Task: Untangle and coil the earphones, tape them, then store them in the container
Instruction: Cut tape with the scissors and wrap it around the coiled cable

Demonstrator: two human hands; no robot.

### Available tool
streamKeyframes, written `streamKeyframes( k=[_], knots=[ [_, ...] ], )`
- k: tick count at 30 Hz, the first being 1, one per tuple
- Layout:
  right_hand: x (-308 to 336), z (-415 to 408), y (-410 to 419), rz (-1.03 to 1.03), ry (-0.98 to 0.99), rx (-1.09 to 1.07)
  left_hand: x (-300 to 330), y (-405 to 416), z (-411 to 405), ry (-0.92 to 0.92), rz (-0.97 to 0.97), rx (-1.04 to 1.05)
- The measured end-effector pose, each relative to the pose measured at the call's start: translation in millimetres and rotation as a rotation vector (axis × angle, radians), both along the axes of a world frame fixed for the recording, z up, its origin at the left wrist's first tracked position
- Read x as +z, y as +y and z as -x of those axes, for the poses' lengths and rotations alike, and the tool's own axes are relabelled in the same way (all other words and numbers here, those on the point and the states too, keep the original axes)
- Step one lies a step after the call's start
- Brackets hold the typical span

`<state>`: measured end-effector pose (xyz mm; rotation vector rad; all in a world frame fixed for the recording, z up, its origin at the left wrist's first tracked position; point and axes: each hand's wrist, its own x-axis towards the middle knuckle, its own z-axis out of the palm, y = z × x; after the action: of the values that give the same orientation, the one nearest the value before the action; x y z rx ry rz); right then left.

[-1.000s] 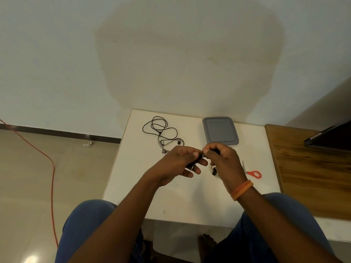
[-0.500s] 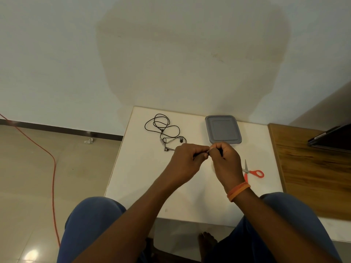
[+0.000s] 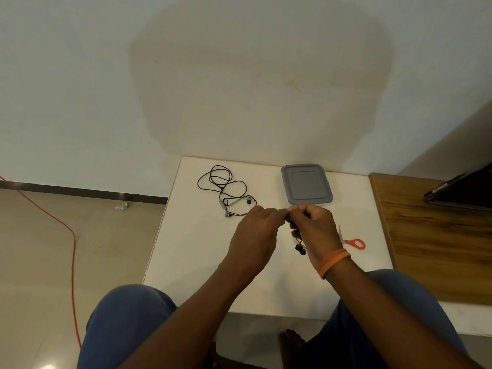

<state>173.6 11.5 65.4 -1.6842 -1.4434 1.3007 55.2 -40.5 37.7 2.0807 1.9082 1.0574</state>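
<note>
White table (image 3: pixel 186 262) fills the middle of the frame. Both hands meet above it, just below the grey container (image 3: pixel 306 184). The left hand (image 3: pixel 255 235) and the right hand (image 3: pixel 315 230) have curled fingers and pinch a small black bundle of earphones (image 3: pixel 300 246) between them; one earbud hangs down under the right hand. Another pair of earphones (image 3: pixel 226 191) lies loose and loopy on the table, to the upper left of the hands. Scissors (image 3: pixel 352 242) with red handles lie to the right, near the right wrist with its orange band (image 3: pixel 334 262).
</note>
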Motion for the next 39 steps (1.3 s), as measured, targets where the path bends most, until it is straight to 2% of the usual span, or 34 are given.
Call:
streamKeyframes(
  k=[2, 6, 9, 11, 14, 17, 21, 26, 30, 32, 36, 39],
  knots=[
    [1.2, -0.1, 0.6, -0.088, -0.033, 0.054, 6.0, 2.2, 0.8, -0.022, 0.021, 0.029],
    [6.7, -5.2, 2.2, -0.421, -0.148, 0.236, 18.1, 3.4, 7.3, -0.146, 0.151, 0.013],
    [10.6, -13.1, 7.2, -0.621, -0.197, 0.427, 20.8, 3.1, 18.3, -0.433, 0.369, -0.085],
    [9.4, -16.0, 9.8, -0.689, -0.231, 0.510, 22.2, 2.1, 23.5, -0.525, 0.441, -0.135],
    [5.7, -15.2, 8.8, -0.726, -0.255, 0.557, 23.1, -0.8, 24.3, -0.522, 0.428, -0.143],
    [5.2, -14.7, 9.1, -0.694, -0.205, 0.561, 19.3, 0.6, 24.3, -0.447, 0.348, -0.122],
    [8.9, -16.6, 7.5, -0.517, -0.134, 0.517, 18.2, 2.6, 23.4, -0.259, 0.267, -0.126],
    [20.9, -15.4, 15.5, -0.131, 0.033, 0.378, 15.5, 3.0, 26.7, -0.376, 0.341, -0.105],
    [24.9, -24.9, 24.2, 0.073, 0.106, 0.405, 12.0, 4.8, 30.2, -0.444, 0.445, -0.110],
    [22.3, -26.2, 23.6, 0.071, 0.094, 0.412, 9.2, 4.4, 29.1, -0.363, 0.451, -0.128],
    [16.3, -22.5, 23.4, -0.032, -0.052, 0.447, 6.0, 4.9, 26.9, -0.213, 0.446, -0.182],
    [13.7, -19.1, 21.3, -0.062, -0.077, 0.446, 7.0, 7.2, 25.0, -0.107, 0.421, -0.132]
  ],
)
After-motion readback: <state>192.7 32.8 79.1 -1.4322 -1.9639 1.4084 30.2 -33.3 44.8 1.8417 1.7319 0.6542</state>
